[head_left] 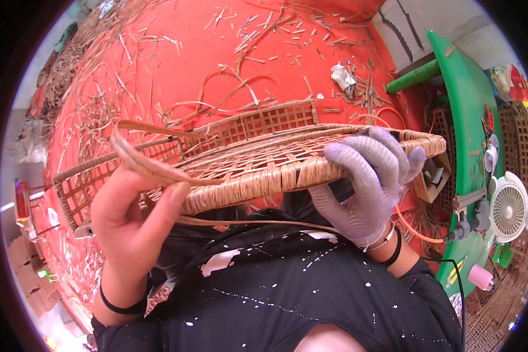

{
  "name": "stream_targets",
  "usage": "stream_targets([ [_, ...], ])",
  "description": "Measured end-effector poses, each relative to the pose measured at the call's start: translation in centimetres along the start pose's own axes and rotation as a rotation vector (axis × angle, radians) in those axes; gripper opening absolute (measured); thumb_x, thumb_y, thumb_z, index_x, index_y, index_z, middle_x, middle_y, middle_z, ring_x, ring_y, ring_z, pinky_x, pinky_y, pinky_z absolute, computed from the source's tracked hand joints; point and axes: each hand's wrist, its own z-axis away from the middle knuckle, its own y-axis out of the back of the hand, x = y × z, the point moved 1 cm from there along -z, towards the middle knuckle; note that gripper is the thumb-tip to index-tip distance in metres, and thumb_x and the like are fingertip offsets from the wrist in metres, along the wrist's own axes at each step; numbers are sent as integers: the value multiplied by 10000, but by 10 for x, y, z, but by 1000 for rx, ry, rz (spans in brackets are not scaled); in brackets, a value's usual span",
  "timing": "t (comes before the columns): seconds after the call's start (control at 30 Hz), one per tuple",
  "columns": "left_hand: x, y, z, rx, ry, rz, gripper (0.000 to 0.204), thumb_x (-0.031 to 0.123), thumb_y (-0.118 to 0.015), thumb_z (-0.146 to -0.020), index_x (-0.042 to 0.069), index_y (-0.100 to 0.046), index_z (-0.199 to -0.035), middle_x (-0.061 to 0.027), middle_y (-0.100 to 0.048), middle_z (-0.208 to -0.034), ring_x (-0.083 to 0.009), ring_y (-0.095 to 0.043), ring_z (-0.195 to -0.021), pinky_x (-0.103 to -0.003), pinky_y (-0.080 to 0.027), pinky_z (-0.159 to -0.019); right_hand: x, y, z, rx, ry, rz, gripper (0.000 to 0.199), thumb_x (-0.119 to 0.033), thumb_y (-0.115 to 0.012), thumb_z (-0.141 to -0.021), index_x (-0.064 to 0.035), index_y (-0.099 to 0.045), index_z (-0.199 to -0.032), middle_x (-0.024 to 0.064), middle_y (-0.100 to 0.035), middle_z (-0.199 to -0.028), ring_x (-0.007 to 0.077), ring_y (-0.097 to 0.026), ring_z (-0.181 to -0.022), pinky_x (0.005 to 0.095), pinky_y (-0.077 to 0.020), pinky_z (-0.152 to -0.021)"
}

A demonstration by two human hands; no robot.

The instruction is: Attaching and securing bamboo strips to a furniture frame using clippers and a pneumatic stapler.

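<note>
A brown woven rattan basket [264, 183] lies across my lap, its strip-wrapped rim toward me and its open lattice body beyond. My bare left hand [136, 214] pinches a flat rattan strip [136, 157] between thumb and fingers at the rim's left part. From there the strip loops up and back over the basket. On the right, my right hand [366, 176], in a pale grey knitted glove, grips the rim with fingers over the top and thumb beneath. Another length of rattan strip [258, 222] runs below the rim between my hands.
Cut strip scraps [276, 41] litter the red floor covering [182, 53]. To the right stands a green table [463, 117] with a white fan [508, 206] and a pink roll [480, 277]. An orange hose [413, 230] passes near my right wrist. Piled strips [70, 76] lie far left.
</note>
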Motion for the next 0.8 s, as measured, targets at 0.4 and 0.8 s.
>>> stream_targets([
  [0.4, 40, -27, -13, -116, -345, -323, 113, -23, -716, -713, -17, -657, -810, -112, -641, -752, -231, -635, -684, -299, -478, -613, 2, 7, -1, 52, 34, -44, 391, -257, -763, -641, -205, -647, -1011, -28, -585, -981, 197, -528, -1080, 446, -153, -1054],
  [0.8, 47, -36, 1, -38, -487, -521, 97, -1, -714, -726, -9, -630, -774, -107, -621, -715, -248, -624, -656, -317, -474, -591, 2, 3, 5, 113, 34, -65, 427, -300, -759, -629, -222, -616, -1024, -26, -561, -1014, 190, -509, -1098, 499, -196, -1022],
])
